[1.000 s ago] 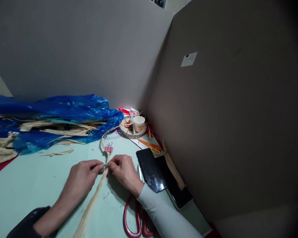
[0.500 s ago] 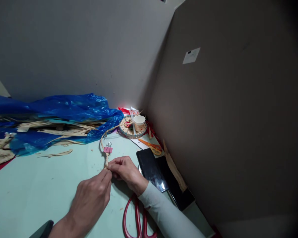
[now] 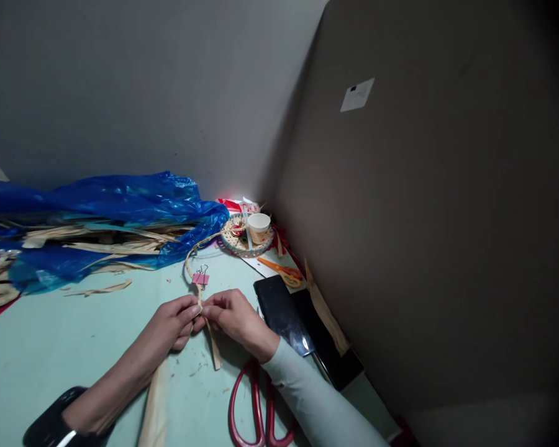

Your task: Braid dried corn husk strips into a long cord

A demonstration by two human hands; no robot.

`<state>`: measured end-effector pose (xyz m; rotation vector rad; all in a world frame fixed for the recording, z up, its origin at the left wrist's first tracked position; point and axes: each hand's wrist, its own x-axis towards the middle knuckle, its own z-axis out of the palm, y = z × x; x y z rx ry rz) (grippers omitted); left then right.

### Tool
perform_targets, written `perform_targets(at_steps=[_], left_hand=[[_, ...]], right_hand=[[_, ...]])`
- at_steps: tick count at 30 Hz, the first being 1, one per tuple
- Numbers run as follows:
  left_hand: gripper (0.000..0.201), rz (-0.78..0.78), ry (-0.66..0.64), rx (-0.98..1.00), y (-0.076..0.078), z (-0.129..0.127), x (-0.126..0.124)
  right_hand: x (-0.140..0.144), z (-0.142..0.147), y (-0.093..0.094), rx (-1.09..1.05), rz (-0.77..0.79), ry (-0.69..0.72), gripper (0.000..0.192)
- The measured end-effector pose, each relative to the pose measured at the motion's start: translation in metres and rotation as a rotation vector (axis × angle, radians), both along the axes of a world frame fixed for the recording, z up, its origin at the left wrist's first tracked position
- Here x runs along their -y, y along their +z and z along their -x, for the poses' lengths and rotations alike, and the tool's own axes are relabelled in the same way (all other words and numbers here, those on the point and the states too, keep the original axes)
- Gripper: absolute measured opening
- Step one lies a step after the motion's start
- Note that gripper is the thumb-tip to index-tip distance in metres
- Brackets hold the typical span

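Observation:
A thin braid of pale dried leaf strips [image 3: 187, 264] curves down from the woven tray toward me, with a pink binder clip [image 3: 200, 279] on it. Just below the clip, my left hand [image 3: 174, 320] pinches the braid's end from the left. My right hand [image 3: 235, 320] is closed on the same end, its fingertips meeting the left ones. One loose leaf strip [image 3: 213, 347] hangs below my fingers, and a wider strip [image 3: 154, 406] lies under my left forearm. The exact grip between the fingertips is too small to make out.
Red-handled scissors [image 3: 256, 410] lie by my right forearm. A black phone [image 3: 282, 313], orange scissors [image 3: 282, 271] and a woven tray [image 3: 242, 251] holding a paper cup [image 3: 259, 228] are farther back. A blue plastic bag [image 3: 121, 192] of leaf strips spans the left; walls stand behind and right.
My left hand has shifted up and turned, its forearm now lying lower and flatter. The hanging strip and the wide strip have come into sight. My right hand has barely moved.

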<state>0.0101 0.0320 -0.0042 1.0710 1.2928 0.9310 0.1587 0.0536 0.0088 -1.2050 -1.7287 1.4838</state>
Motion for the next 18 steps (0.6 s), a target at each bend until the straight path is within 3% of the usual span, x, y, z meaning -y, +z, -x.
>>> perform_targets(at_steps=[3,7,11,18], left_hand=[[0.036,-0.039,0.017,-0.069,-0.001,-0.002,0.000],[0.031,-0.088,0.058,-0.163,-0.005,0.003,0.001],[0.027,-0.092,0.090,-0.212,-0.010,0.007,0.002],[0.026,-0.106,0.142,-0.203,-0.011,0.006,0.004]], right_hand=[[0.006,-0.002,0.008,0.196,-0.206,0.009,0.023],[0.018,-0.002,0.021,0.629,-0.474,-0.003,0.025],[0.022,-0.001,0.026,0.815,-0.544,0.016,0.025],[0.028,0.007,0.021,0.821,-0.571,0.008,0.023]])
